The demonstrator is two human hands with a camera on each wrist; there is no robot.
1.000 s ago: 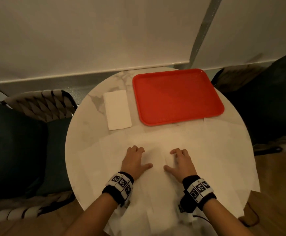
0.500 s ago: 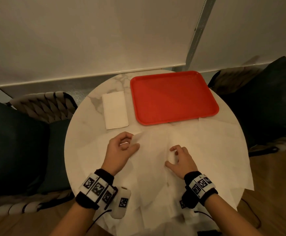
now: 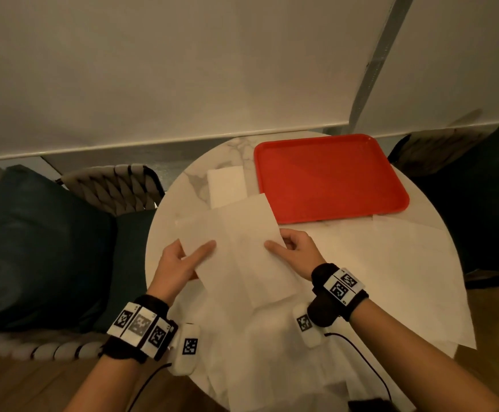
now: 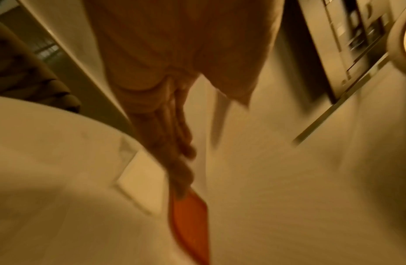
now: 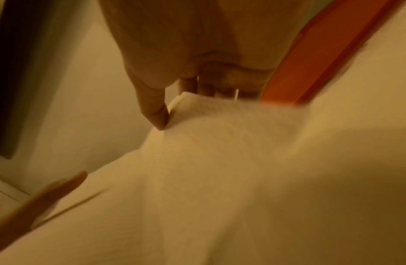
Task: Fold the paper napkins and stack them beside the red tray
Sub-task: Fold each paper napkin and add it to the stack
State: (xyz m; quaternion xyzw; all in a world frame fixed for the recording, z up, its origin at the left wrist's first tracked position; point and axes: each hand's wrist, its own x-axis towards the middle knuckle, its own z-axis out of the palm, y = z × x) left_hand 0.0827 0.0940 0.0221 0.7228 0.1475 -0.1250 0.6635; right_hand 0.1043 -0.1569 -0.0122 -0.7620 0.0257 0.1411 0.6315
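Note:
I hold one white paper napkin (image 3: 239, 245) lifted off the round marble table (image 3: 176, 209), its far edge raised. My left hand (image 3: 182, 257) pinches its left edge, thumb on top. My right hand (image 3: 292, 251) pinches its right edge; the right wrist view shows the thumb on the napkin (image 5: 220, 143) with the fingers under it. A folded napkin (image 3: 226, 185) lies left of the red tray (image 3: 328, 176). The left wrist view is blurred, showing my fingers (image 4: 174, 143), the folded napkin (image 4: 142, 182) and a sliver of the tray (image 4: 190, 215).
Several unfolded napkins (image 3: 391, 278) cover the near and right parts of the table and hang over its edge. A woven chair (image 3: 114, 188) with a dark cushion (image 3: 34, 248) stands at the left, another dark cushion (image 3: 486, 188) at the right. A wall rises behind.
Both hands went from resting flat on the spread napkins to pinching one napkin's side edges and lifting it off the pile, toward the tray.

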